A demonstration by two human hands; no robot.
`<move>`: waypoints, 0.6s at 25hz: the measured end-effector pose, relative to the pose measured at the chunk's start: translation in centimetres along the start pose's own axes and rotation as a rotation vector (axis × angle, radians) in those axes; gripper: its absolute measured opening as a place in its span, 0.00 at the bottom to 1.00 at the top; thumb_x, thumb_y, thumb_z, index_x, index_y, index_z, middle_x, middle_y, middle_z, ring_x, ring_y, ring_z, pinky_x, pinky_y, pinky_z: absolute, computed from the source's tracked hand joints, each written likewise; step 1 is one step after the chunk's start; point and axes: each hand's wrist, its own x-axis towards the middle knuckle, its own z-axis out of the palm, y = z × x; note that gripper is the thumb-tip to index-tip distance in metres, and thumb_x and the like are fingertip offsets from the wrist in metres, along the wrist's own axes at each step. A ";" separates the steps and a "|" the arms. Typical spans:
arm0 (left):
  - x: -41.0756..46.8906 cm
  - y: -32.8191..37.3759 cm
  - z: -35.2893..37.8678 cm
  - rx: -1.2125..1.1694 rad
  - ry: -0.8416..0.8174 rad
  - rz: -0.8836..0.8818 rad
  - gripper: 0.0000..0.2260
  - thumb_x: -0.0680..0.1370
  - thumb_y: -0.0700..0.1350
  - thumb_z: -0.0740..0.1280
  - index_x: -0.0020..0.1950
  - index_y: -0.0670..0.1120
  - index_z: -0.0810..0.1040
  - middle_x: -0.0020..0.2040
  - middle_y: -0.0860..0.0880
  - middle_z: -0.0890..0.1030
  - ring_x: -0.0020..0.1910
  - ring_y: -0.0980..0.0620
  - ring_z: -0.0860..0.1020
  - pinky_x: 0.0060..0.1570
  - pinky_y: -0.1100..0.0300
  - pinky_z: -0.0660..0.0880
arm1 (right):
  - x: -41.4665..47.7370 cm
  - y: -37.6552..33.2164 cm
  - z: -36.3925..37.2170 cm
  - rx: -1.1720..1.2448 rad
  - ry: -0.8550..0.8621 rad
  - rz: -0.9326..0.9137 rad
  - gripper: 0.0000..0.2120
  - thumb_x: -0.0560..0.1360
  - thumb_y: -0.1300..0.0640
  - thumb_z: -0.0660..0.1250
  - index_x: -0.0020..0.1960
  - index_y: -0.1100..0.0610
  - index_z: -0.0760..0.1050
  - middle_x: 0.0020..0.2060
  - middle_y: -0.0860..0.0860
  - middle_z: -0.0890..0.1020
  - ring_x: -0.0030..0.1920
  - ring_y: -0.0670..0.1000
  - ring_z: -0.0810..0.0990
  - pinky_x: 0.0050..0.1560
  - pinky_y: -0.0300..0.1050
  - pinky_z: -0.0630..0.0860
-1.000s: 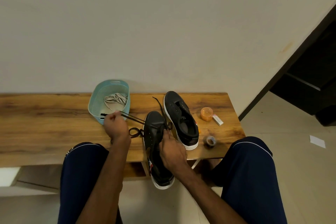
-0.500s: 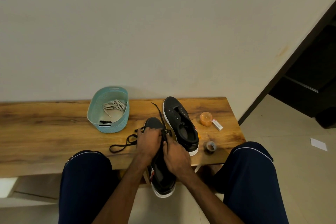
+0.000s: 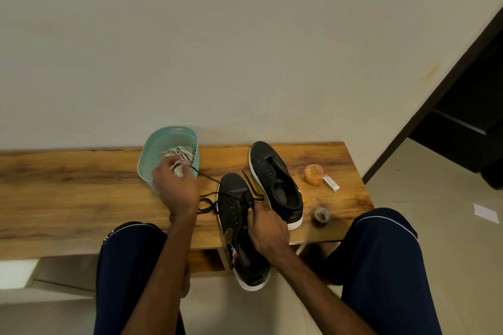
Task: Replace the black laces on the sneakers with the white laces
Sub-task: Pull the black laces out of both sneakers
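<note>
Two sneakers are logged on the wooden bench (image 3: 68,193). The near sneaker (image 3: 236,250) is laid toe on the wood, its heel hanging past the front edge. It is gripped over the upper by the right hand (image 3: 268,234), fingers curled round the lacing area. A black lace (image 3: 209,200) is trailed loose from its eyelets and looped on the wood to the left. One strand is pinched by the left hand (image 3: 175,187), fingers curled, at the near rim of the teal basket (image 3: 152,155). White laces (image 3: 179,153) are bundled inside that basket. The far sneaker (image 3: 275,179) is set flat just beside the near one, toe toward the wall. Further right, an orange tub (image 3: 313,174), a small white box (image 3: 331,183) and a tape roll (image 3: 322,215) are noted.
</note>
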 end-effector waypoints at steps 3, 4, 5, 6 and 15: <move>-3.7 -0.4 1.7 0.604 -0.512 0.530 0.14 0.79 0.49 0.66 0.64 0.50 0.76 0.65 0.49 0.73 0.64 0.48 0.74 0.65 0.46 0.72 | -0.1 0.0 0.0 0.023 -0.014 -0.007 0.14 0.84 0.48 0.53 0.62 0.53 0.72 0.48 0.50 0.82 0.47 0.51 0.81 0.46 0.44 0.75; -5.0 -0.6 2.4 0.768 -0.685 0.575 0.16 0.79 0.50 0.65 0.67 0.52 0.75 0.66 0.50 0.72 0.66 0.48 0.72 0.68 0.44 0.68 | 0.0 0.1 0.0 0.039 -0.020 -0.004 0.14 0.84 0.48 0.53 0.62 0.53 0.72 0.48 0.50 0.82 0.47 0.51 0.81 0.46 0.44 0.74; -6.3 -0.9 3.1 0.893 -0.804 0.574 0.18 0.80 0.50 0.64 0.70 0.53 0.72 0.68 0.50 0.71 0.68 0.48 0.70 0.70 0.41 0.64 | 0.0 0.2 -0.1 0.051 -0.022 -0.001 0.14 0.84 0.49 0.53 0.62 0.53 0.72 0.48 0.50 0.82 0.48 0.51 0.82 0.46 0.44 0.74; -7.1 -1.5 3.7 0.969 -0.862 0.552 0.19 0.80 0.50 0.63 0.71 0.53 0.71 0.68 0.50 0.71 0.69 0.48 0.69 0.72 0.38 0.60 | 0.1 0.3 -0.2 0.058 -0.021 0.003 0.14 0.84 0.49 0.53 0.62 0.53 0.72 0.48 0.50 0.82 0.47 0.51 0.82 0.46 0.43 0.73; -2.1 0.1 1.1 0.521 -0.107 0.321 0.06 0.81 0.46 0.65 0.54 0.45 0.76 0.53 0.46 0.77 0.49 0.48 0.78 0.47 0.49 0.78 | 0.5 1.0 -0.3 0.026 -0.024 0.138 0.16 0.85 0.48 0.50 0.53 0.54 0.73 0.43 0.50 0.82 0.44 0.52 0.83 0.47 0.48 0.77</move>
